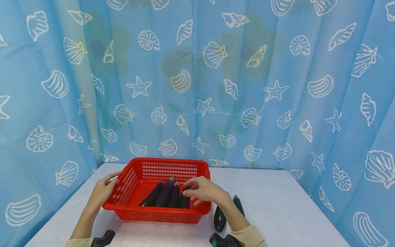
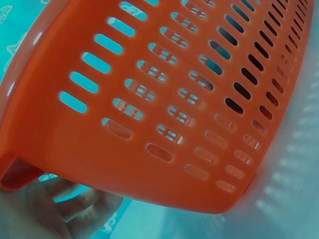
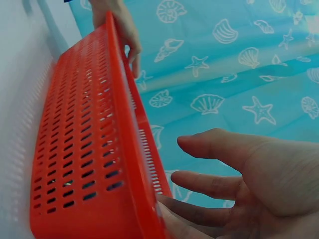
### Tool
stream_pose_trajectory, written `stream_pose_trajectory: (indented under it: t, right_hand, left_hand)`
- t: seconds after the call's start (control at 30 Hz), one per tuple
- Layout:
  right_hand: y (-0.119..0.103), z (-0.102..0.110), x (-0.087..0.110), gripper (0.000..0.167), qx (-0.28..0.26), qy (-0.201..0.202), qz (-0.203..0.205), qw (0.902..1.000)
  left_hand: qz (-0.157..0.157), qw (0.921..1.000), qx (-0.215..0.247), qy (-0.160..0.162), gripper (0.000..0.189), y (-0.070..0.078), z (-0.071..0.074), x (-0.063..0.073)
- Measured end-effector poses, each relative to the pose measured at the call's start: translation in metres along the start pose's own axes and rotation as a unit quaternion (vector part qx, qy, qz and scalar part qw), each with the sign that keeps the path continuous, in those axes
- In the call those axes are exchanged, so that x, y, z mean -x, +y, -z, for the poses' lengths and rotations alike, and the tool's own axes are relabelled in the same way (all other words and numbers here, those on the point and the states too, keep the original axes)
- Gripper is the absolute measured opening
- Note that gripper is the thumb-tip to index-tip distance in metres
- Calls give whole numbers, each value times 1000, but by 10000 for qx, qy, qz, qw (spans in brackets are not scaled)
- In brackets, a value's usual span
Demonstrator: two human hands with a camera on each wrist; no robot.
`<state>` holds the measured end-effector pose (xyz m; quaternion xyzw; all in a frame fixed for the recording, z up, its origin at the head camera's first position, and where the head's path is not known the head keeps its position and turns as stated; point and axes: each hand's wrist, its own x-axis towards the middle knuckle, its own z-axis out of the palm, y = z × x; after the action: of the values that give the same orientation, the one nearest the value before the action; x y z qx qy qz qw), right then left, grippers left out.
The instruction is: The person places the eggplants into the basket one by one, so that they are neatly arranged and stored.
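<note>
A red plastic basket with slotted walls sits on the table. Several dark purple eggplants lie side by side in it, their stem ends toward the back. My left hand grips the basket's left rim; in the left wrist view its fingers reach behind the wall below the rim. Over the basket's right end is my right hand, fingers spread and loosely bent, nothing held between them. It partly covers the rightmost eggplant in the head view.
Right of the basket, an eggplant and another eggplant lie on the white-covered table, partly hidden by my right forearm. A blue curtain with white shell prints hangs behind the table and along both sides.
</note>
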<state>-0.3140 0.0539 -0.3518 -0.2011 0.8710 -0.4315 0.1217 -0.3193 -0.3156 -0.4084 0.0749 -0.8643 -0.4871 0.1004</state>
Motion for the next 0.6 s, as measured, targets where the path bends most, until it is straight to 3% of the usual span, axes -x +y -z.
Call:
stream_pose_trajectory:
  t: [0.6]
  right_hand:
    - [10, 21, 17, 47, -166, -50, 305, 9994]
  left_hand:
    - [27, 10000, 35, -6, 52, 0, 0, 1]
